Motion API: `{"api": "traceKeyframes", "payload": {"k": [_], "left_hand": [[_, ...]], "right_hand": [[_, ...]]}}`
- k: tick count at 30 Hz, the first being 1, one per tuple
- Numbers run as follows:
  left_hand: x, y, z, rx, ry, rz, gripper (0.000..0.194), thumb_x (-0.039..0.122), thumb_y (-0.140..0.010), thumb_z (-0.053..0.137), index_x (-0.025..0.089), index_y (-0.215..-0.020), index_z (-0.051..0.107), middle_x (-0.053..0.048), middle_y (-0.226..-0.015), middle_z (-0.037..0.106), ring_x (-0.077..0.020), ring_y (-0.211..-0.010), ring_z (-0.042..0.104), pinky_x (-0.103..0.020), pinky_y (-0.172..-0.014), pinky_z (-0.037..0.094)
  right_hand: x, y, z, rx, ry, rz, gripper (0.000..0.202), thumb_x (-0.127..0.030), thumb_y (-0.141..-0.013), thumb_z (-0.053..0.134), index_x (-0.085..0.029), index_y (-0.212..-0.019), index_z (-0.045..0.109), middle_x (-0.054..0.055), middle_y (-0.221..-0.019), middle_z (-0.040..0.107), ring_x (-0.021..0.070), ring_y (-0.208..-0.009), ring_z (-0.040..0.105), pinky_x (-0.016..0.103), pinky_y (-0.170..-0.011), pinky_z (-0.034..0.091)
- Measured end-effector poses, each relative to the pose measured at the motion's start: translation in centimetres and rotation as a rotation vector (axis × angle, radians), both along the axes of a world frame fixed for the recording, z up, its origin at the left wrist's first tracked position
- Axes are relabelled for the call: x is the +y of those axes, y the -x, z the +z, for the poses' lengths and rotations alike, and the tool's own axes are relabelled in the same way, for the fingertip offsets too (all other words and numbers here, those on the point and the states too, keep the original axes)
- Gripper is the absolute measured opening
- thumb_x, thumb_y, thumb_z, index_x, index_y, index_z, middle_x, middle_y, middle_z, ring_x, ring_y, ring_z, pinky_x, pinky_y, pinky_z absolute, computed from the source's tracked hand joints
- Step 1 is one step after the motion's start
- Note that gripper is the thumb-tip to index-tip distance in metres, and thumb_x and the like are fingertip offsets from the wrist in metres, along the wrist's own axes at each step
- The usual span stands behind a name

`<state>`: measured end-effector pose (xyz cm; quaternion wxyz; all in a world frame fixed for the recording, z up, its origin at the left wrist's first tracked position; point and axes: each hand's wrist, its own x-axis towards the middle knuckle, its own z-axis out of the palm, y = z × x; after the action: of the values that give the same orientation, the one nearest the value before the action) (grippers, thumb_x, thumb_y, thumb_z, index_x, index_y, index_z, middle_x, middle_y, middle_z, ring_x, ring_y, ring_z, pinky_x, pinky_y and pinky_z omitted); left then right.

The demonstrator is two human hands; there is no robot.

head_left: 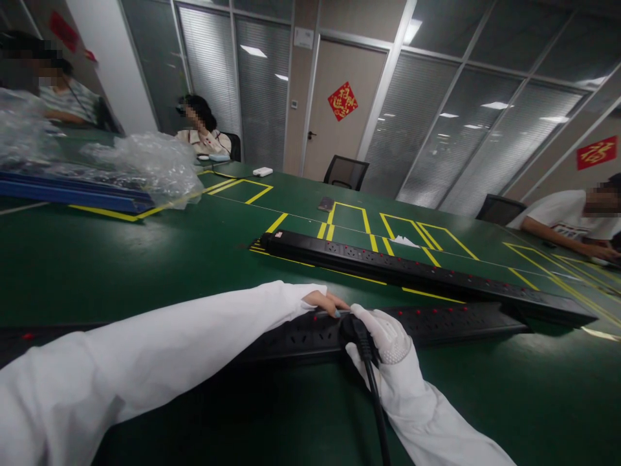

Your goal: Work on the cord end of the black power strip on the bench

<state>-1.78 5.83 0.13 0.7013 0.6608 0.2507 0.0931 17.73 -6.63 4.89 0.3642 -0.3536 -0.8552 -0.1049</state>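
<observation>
A long black power strip [305, 336] with sockets and red switches or lights lies across the green table in front of me. My right hand [385, 333], in a white glove, has its fingers closed around a black plug [352, 329] at the strip's sockets. From it a thick black cable [376, 401] runs down toward me. Whether the pins are seated is hidden. My left hand [327, 301] curls its fingers over the strip's far edge, just left of the plug; the white sleeve covers most of it.
Beyond lies a second black power strip [388, 259], slanting right. Yellow tape outlines [349, 206] mark the green table [204, 259]. Clear plastic wrap [145, 162] lies by blue rails [72, 194] at left. A person [572, 220] sits at right; others sit at far left.
</observation>
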Motion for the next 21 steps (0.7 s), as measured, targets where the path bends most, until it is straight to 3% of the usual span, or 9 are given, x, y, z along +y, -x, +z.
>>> {"api": "traceKeyframes", "payload": {"k": [21], "left_hand": [[0.00,-0.18,-0.03,-0.054,0.055,-0.008,0.031,0.036,-0.085,0.057,0.014,-0.107,0.057,-0.005,-0.109,0.058,-0.0219,-0.100,0.056,-0.044,-0.088,0.045]], "right_hand": [[0.19,-0.26,0.03,-0.013,0.014,0.022,0.058,-0.030,-0.078,0.058,-0.018,-0.132,0.041,0.008,-0.111,0.062,0.0222,-0.100,0.058,0.038,-0.085,0.050]]}}
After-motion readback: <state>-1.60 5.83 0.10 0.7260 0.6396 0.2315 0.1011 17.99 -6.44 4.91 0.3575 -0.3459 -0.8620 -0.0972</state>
